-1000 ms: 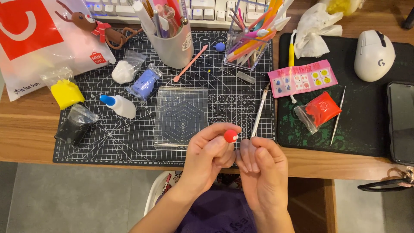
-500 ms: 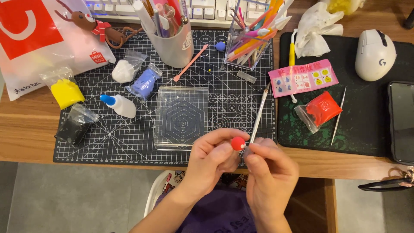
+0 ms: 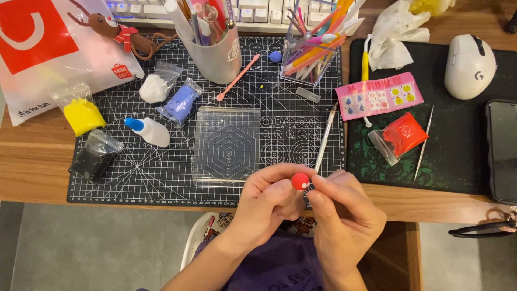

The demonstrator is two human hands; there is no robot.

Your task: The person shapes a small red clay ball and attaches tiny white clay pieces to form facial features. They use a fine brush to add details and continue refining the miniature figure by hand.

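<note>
Wooden and warm in tone, the bench (image 3: 37, 161) carries a black gridded cutting mat (image 3: 161, 178) in the middle and a dark desk pad (image 3: 463, 161) to its right. At the near edge of the mat, both hands meet over a small red clay ball (image 3: 300, 181) with a tiny white speck on it. The left hand (image 3: 266, 207) pinches the ball between thumb and fingers, closed on it from the left; the right hand (image 3: 344, 215) has its thumb and forefinger drawn together right against the ball's right side, at the white speck, though whether they grip anything of their own is too small to tell. Just beyond the hands lies a clear square acrylic plate (image 3: 226, 145) printed with hexagon rings, and beside it a slim white-handled tool (image 3: 325, 137) lies on the mat. Farther left on the mat sit a small glue bottle with a blue cap (image 3: 148, 131), a bag of black clay (image 3: 96, 156), a bag of yellow clay (image 3: 82, 114), a bag of white clay (image 3: 155, 87) and a bag of blue clay (image 3: 180, 102). A grey cup of pens (image 3: 218, 51) and a clear holder of coloured tools (image 3: 312, 54) stand at the back. On the desk pad lie a bag of red clay (image 3: 401, 134), a pink card (image 3: 378, 96), a thin needle tool (image 3: 424, 143), a white mouse (image 3: 470, 66) and a phone (image 3: 502, 151).
</note>
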